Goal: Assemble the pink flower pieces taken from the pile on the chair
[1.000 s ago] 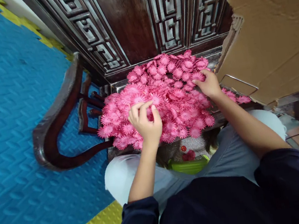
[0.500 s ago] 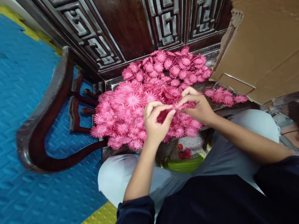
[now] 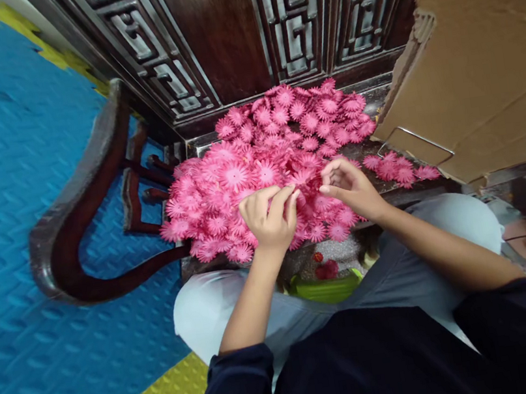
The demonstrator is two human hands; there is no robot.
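Two hands work at the near edge of a heap of pink paper flowers (image 3: 276, 155), and both are yours. Your left hand (image 3: 268, 216) is curled with its fingers (image 3: 263, 200) drawn together over the blooms at the front of the heap; whether a flower is pinched inside that curl you cannot tell, since the knuckles hide it. Your right hand (image 3: 348, 187) sits just beside it, thumb and forefinger closing toward each other with the other fingers loosely spread, seemingly on a petal edge, though the grip is too small to confirm. The flowers lie piled on the seat of a dark carved wooden chair (image 3: 90, 203), probably because the seat gives a flat surface at lap height as you sit facing it. A few blooms have strayed right, next to a cardboard box (image 3: 484, 58) leaning by the chair. Between your knees, a green container (image 3: 326, 289) sits low, within easy drop of both hands.
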